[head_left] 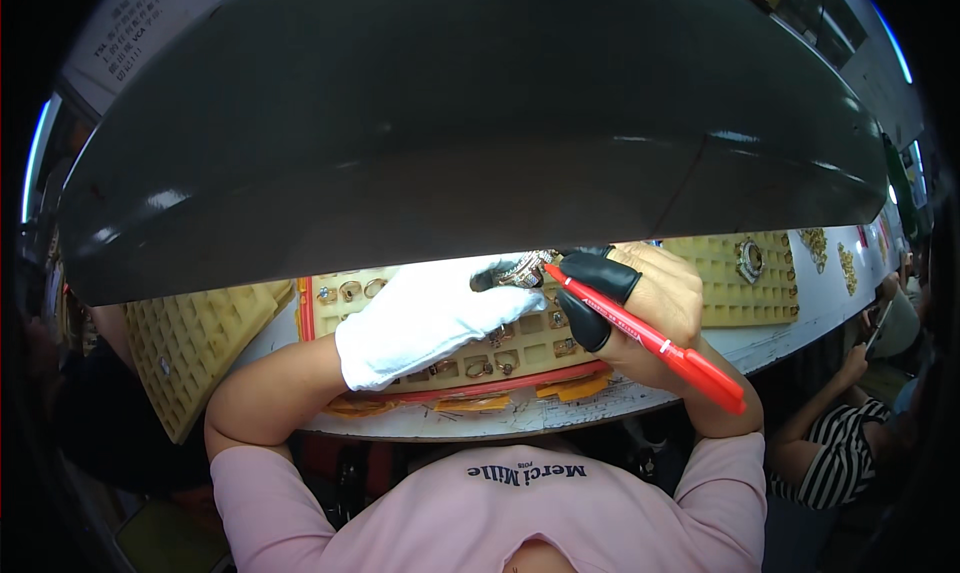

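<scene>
My left hand (430,313), in a white glove, pinches a sparkling, stone-set piece of jewellery (525,270) between thumb and fingers. The lamp hood's edge partly hides it, so its exact kind is unclear. My right hand (660,293) wears black covers on thumb and forefinger. It grips a red marker pen (640,330), which slants with its tip touching or very near the jewellery. Beneath both hands lies a cream compartment tray (410,385) with a red rim. Several rings (505,360) sit in its compartments, some with clear stones.
A dark lamp hood (460,123) hangs low over the white table (390,425). Grid trays flank me: a tilted left tray (200,343) and a right tray (715,308) bearing a round jewelled piece (750,261). Beyond lie gold-coloured chains (816,250). A striped-sleeved person (845,453) works at right.
</scene>
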A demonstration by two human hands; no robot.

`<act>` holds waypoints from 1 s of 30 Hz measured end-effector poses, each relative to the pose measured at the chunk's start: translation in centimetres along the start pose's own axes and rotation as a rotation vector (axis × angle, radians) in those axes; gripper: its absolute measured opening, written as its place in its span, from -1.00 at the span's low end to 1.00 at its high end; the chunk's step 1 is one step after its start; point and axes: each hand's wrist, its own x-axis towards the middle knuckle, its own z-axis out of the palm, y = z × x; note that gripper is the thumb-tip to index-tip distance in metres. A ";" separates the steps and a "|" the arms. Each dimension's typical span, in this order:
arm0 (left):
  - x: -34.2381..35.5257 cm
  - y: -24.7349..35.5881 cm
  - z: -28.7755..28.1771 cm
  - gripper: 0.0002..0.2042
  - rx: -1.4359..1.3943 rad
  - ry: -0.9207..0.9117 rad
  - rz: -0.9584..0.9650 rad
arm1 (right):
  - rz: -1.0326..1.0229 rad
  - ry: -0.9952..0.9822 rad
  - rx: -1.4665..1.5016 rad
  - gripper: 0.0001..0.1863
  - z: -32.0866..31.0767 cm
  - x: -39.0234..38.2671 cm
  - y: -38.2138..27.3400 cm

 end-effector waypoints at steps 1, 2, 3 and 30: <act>0.1 0.0 0.3 -0.67 -0.016 0.007 -0.008 | -0.003 0.000 0.002 -0.75 0.0 0.0 0.0; 0.0 0.1 0.2 -0.67 -0.004 0.011 -0.006 | -0.005 0.000 0.003 -0.75 0.0 0.0 0.0; -0.1 0.3 0.0 -0.68 0.008 0.016 -0.004 | -0.032 0.059 0.035 -0.81 0.4 0.0 0.2; 0.9 -3.4 0.1 -0.61 0.139 0.017 0.243 | 0.000 0.009 0.008 -0.77 -0.2 0.4 -0.1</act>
